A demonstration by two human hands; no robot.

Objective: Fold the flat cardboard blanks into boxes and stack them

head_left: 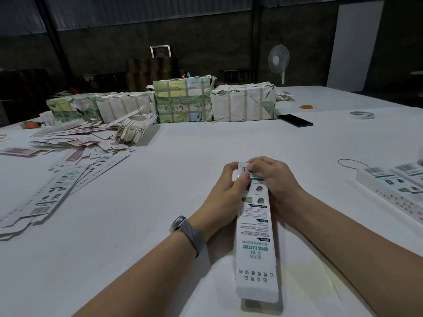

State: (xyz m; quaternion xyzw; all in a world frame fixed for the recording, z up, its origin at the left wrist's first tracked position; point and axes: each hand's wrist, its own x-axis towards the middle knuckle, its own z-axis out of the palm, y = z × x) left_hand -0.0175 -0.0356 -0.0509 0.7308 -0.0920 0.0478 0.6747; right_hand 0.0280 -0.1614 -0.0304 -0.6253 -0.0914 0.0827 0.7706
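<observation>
1. Both the left hand (pixel 231 186) and right hand (pixel 273 179) pinch the far end of the half-formed box (pixel 255 227), held lengthwise above the table (pixel 160 202).
2. Uneven pinching could crease the end flap.
3. The near flap hangs open; it may snag.
4. Finished boxes (pixel 393 184) lie well right.

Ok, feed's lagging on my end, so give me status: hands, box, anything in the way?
Left hand and right hand both pinching far end of box. Near flap open. Flat blanks left, finished boxes right. Nothing in the way.
</observation>
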